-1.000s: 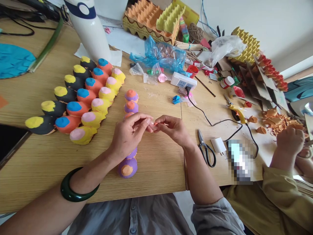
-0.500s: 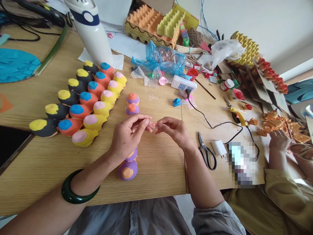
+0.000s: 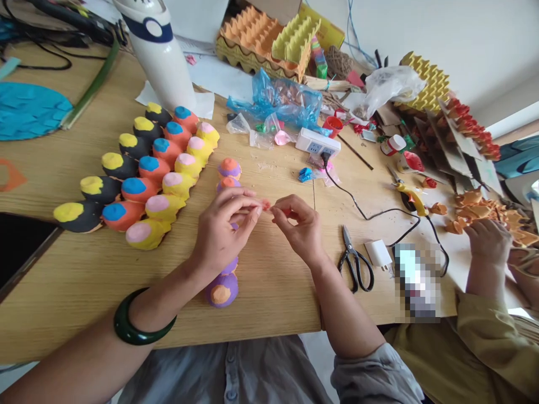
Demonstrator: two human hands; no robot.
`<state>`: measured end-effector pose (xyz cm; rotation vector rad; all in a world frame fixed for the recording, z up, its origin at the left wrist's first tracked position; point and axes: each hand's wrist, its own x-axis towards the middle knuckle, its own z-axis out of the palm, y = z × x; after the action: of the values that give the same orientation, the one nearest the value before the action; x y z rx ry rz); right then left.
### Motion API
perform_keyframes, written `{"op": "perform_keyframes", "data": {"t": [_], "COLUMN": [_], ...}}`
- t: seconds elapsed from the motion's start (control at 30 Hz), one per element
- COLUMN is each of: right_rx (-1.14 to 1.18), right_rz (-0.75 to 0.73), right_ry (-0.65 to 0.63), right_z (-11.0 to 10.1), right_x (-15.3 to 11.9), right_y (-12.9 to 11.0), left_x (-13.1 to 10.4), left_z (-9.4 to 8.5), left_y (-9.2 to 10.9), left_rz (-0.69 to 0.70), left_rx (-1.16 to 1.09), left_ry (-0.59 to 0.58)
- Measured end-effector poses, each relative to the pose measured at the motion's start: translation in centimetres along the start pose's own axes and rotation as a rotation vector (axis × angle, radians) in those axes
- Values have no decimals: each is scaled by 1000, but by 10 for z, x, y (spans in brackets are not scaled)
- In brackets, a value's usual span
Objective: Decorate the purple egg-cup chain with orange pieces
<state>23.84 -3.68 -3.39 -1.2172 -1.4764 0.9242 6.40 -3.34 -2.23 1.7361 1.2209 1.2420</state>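
My left hand [image 3: 224, 231] and my right hand [image 3: 300, 229] meet above the table, each with its fingertips pinched together. Between them is a small orange-red piece of soft clay [image 3: 265, 205], both hands gripping it. Below and behind my left hand runs a row of purple clay-covered bumps [image 3: 222, 290] with orange tops, partly hidden by that hand. To its left stand three more rows: yellow bumps with pink tops [image 3: 148, 233], orange ones with blue tops [image 3: 122, 215], and black ones with yellow tops [image 3: 80, 216].
Black-handled scissors [image 3: 356, 264], a white charger [image 3: 378, 253] and a blurred-out phone [image 3: 416, 280] lie right of my right hand. A power strip [image 3: 318, 143] with a cord sits behind. A white bottle [image 3: 162, 62] stands back left. Another person's hand [image 3: 488, 241] rests far right by orange pieces.
The orange-red piece shows a little more between my fingertips, and my left hand has turned slightly, its fingers now more raised. The view has shifted slightly.
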Motion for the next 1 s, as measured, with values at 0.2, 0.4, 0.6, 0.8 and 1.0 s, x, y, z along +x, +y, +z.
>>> {"op": "perform_keyframes", "data": {"t": [0.2,0.4,0.6,0.8,1.0], "right_rx": [-81,-238,-404,-396,-295], "right_rz": [-44,-223,-471,-478,-299], "right_ry": [71,94,65,61,90], "right_z": [8,13,11,11,13], "right_x": [-2,-4,-2,-2,-4], "right_y": [-3,-2,1,1,0], "left_x": [1,2,4,3,2], "left_z": [1,1,-1,-1,1], "left_y": [-2,-7,-16,-10,-11], "left_rz": [-31,-52,61,62,-10], "left_rx": [48,15,55,89,-3], "left_ry": [-3,-13,16,-26,-9]}}
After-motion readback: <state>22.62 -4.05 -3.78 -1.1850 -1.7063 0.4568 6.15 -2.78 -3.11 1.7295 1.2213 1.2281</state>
